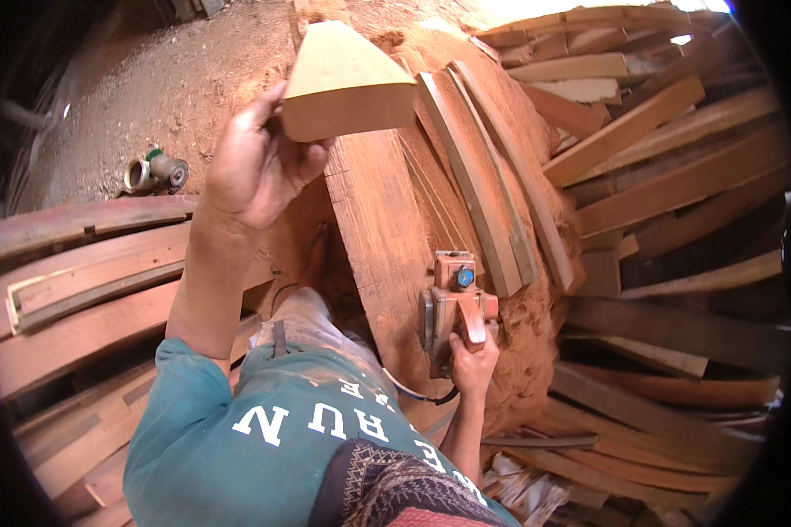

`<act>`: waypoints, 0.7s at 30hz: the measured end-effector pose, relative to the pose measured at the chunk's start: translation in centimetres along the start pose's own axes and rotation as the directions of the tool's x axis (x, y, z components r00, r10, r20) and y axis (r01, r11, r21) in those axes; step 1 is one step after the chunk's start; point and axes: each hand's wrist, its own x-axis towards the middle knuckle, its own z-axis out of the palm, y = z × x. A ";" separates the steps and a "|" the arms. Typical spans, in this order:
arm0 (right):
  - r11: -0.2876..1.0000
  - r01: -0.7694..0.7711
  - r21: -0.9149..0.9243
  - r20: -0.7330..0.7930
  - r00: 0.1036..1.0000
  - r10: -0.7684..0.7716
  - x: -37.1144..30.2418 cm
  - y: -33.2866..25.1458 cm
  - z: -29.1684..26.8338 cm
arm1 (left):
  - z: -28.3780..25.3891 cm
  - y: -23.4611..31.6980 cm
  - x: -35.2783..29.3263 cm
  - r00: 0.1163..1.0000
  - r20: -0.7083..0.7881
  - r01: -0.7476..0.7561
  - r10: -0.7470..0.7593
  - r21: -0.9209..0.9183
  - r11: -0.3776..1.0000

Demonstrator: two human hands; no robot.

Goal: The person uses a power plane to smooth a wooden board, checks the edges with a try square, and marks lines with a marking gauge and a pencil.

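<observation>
Raised in front of me, my left hand [268, 158] grips a pale, thick wooden block [347, 83] with a tapering top face. Its fingers and thumb wrap the block's near left end. Lower and to the right, my right hand [473, 356] is closed round the rear handle of an orange electric hand planer [455, 299] with a blue knob. The planer rests on the right side of a broad wooden plank [378, 228], which runs away from me. A dark cable [426, 398] trails from the planer's back toward my body.
Curved wooden pieces [483, 184] lie on sawdust right of the plank. A large heap of boards [677, 176] fills the right side. Stacked timbers [97, 290] lie at left, with a small power tool [158, 169] on the ground beyond. My bare foot [319, 246] is beside the plank.
</observation>
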 end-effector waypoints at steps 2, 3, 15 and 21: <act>0.999 -0.037 0.023 0.014 0.999 0.037 -0.1 -0.4 0.2 | -0.2 0.0 0.0 0.999 0.048 -0.014 0.015 -0.018 1.000; 0.999 -0.021 0.036 0.017 1.000 0.020 0.0 -0.7 0.5 | -0.5 0.0 0.1 0.997 0.072 -0.014 0.016 -0.023 1.000; 0.997 -0.075 -0.012 0.056 0.996 0.075 0.3 -1.4 1.1 | -1.2 0.2 0.6 0.988 0.151 -0.036 0.035 0.006 0.999; 1.000 -0.025 -0.003 0.054 0.998 0.025 0.4 -2.2 1.6 | -1.2 0.6 0.2 0.992 0.119 -0.038 0.038 0.003 0.999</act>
